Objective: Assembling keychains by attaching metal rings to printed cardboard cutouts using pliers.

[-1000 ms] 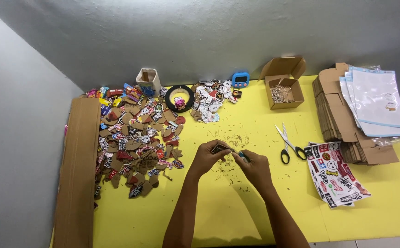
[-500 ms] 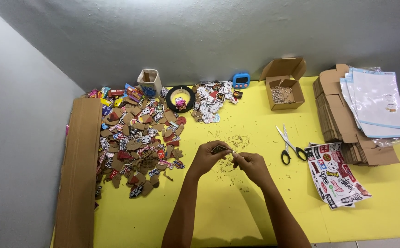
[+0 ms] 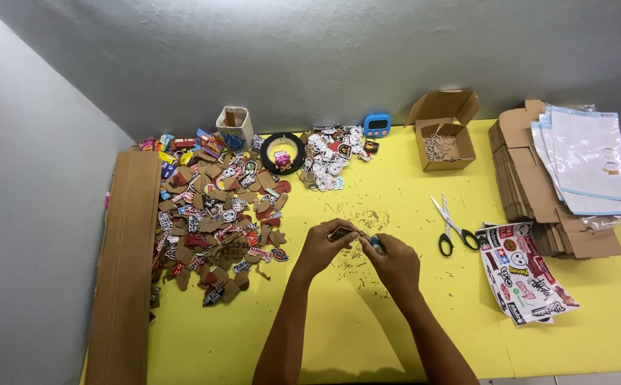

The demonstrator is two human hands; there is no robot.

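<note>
Brown cardboard sticker cutout (image 3: pixel 342 232) pinched in left hand (image 3: pixel 322 249); right hand (image 3: pixel 394 262) grips blue-handled tool (image 3: pixel 375 242) touching its edge. Trimming underway; next, steady rotation.

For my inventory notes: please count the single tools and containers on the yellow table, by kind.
Black-handled scissors: 1
Blue digital timer: 1
Black tape roll: 1
Open brown cardboard box: 1
White square cup: 1
Total: 5

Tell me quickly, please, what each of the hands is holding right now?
Left hand: closed, pinching a small cardboard cut-out piece.
Right hand: closed on a small blue-handled tool; what kind cannot be told.
</note>
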